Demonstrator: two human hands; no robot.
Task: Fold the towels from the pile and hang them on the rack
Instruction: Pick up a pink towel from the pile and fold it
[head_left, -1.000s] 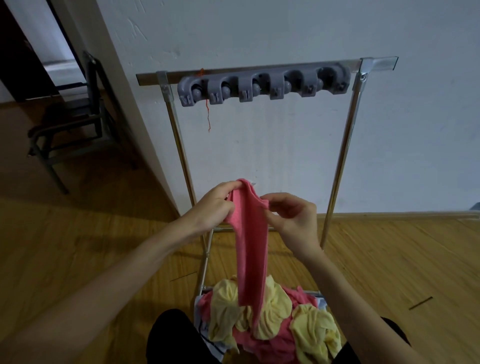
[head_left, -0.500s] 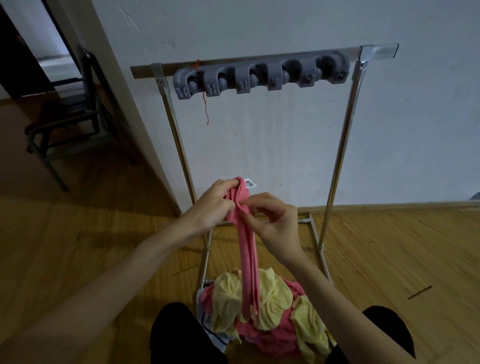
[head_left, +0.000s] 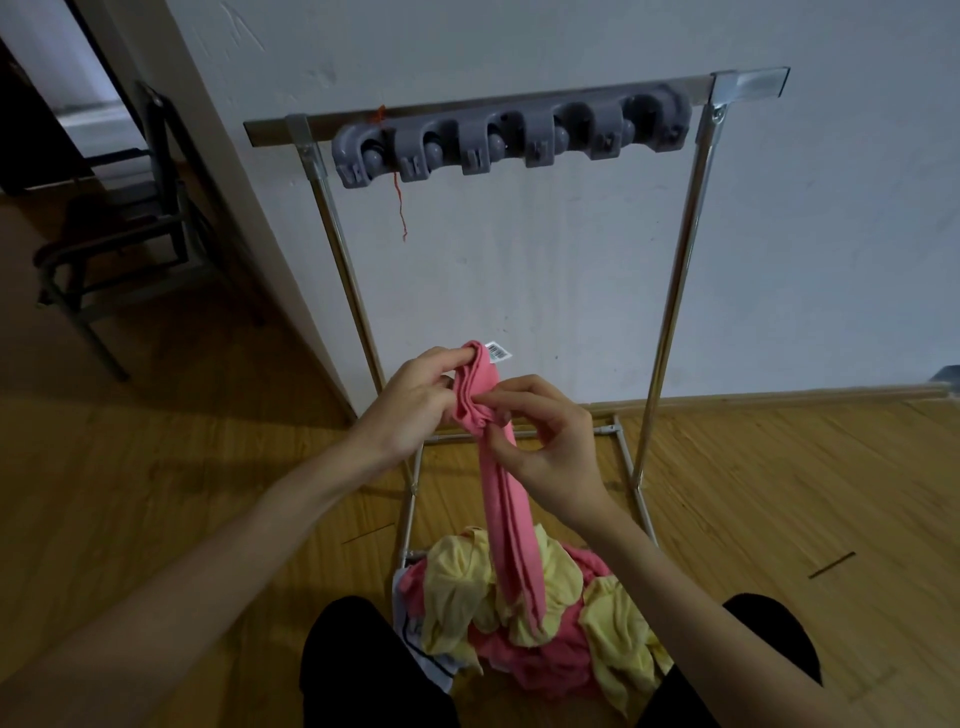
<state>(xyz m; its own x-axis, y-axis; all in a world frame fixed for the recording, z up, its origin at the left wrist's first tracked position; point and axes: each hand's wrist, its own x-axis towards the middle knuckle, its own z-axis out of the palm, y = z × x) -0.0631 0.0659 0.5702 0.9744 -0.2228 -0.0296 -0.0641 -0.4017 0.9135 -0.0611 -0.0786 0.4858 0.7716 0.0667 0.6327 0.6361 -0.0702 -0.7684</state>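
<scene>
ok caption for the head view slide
Both hands, left and right, gather a pink towel lengthwise above the pile, facing the rack.

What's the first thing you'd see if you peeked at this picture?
First the long pink towel in the middle, bunched narrow and held up by the left hand and right hand. Its lower end hangs down onto a pile of pink and yellow towels on the floor. Behind stands a metal rack against the white wall, with a grey holder strip on its top bar.

Open gap between rack (head_left: 675, 291) uprights; grey clip holder (head_left: 511, 136) fills top bar; pile (head_left: 524, 613) blocks floor.
</scene>
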